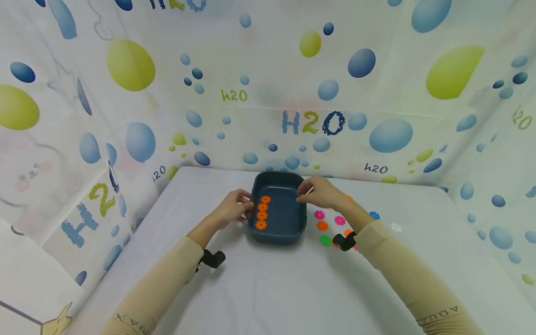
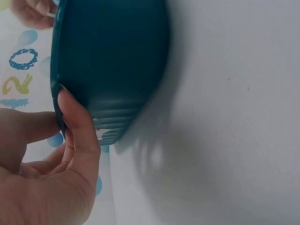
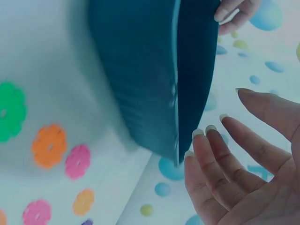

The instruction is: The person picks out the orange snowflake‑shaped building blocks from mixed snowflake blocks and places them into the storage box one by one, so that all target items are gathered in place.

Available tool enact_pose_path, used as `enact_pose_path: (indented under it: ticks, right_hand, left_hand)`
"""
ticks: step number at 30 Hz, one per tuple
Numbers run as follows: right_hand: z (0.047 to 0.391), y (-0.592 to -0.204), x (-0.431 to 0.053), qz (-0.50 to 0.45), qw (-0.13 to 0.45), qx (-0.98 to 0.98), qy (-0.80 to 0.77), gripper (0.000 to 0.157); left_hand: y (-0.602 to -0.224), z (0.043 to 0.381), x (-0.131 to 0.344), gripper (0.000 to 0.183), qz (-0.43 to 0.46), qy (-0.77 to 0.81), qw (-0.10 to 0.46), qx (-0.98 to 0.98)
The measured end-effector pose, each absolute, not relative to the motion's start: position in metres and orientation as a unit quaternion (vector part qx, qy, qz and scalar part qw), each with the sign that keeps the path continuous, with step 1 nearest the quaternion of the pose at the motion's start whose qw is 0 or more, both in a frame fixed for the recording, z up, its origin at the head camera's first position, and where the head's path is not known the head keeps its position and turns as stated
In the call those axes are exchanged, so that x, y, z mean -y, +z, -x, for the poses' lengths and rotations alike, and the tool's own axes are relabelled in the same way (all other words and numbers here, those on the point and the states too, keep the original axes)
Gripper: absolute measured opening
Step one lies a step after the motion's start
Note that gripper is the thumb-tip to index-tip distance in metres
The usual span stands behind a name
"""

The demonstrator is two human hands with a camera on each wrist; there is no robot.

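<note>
A dark teal plastic bin (image 1: 284, 235) stands on the white table. Inside it, along the left side, several orange flower-shaped discs (image 1: 261, 215) lie in a row. My left hand (image 1: 235, 207) pinches the bin's left rim between thumb and fingers, and the left wrist view shows this grip on the bin wall (image 2: 117, 51) up close. On the opposite side, my right hand (image 1: 321, 191) hovers at the far right part of the rim. Its fingers (image 3: 225, 173) are loosely bent with the thumb apart, and nothing is between them.
Loose flower discs are scattered right of the bin, among them a green one (image 1: 325, 240), a pink one (image 1: 319, 214), a blue one (image 1: 374, 215) and a white one (image 1: 395, 227). The right forearm passes over some. Patterned curtain (image 1: 268, 70) hangs behind the table.
</note>
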State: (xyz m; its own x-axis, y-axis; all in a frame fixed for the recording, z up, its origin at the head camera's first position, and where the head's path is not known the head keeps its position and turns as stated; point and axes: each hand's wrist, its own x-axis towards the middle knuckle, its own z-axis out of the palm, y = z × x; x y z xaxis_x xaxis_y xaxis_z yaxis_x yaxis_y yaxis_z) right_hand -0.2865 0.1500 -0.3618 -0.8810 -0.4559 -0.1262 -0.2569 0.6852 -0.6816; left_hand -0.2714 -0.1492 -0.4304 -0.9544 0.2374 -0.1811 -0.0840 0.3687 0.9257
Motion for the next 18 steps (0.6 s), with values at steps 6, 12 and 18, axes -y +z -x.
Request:
enact_pose_path:
  ticks: [6,12,18]
  right_hand:
    - [0.275,-0.358,-0.181,0.175,0.122,-0.916,-0.340,0.030]
    - [0.266,-0.371,-0.217,0.150,0.101,-0.924,-0.335,0.031]
    - [0.261,-0.386,-0.251,0.120,0.107,-0.928,-0.336,0.034]
  left_hand:
    - [-0.426,0.273,0.149,0.034,-0.041,0.561,0.144,-0.814]
    - [-0.428,0.272,0.148,0.034,-0.041,0.562,0.147,-0.813]
    - [-0.431,0.272,0.150,0.033,-0.041,0.562,0.141,-0.814]
